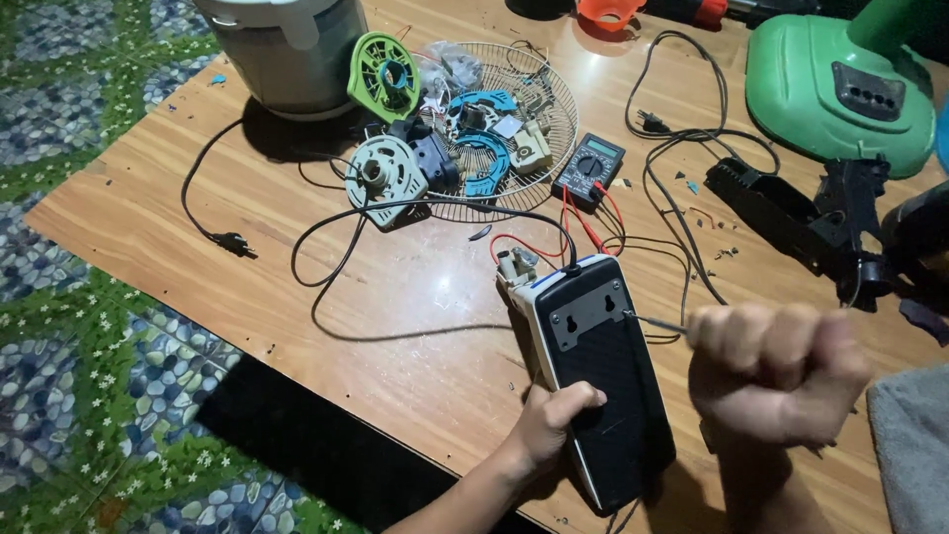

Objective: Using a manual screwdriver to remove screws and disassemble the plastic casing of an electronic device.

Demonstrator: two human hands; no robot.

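Head view: nearest the camera, the right hand (776, 371) is clenched in a tight, blurred fist around a thin metal screwdriver (660, 323), whose tip meets the right edge of the black device (603, 396). The left hand (554, 420) grips that device from its left side, fingers (578, 396) curled over the textured dark back. The device is a long, rounded plastic box with a white side and a grey mounting plate with keyhole slots; it lies back-up at the near middle of the wooden worktop (198, 257).

A black cable runs from its far end in loops across the smooth brown wood. Just beyond sits a small multimeter (590, 165) with red and black leads. Farther left, a round wire fan guard (514, 129) holds blue and cream plastic parts, with a grey ribbed motor housing (388, 178) just beside it and a green slotted disc (384, 74) leaning behind. A grey cylindrical pot (287, 49) stands at the far left. At the far right rests a glossy green fan base (840, 89), and black angular plastic pieces (801, 218) lie near it.
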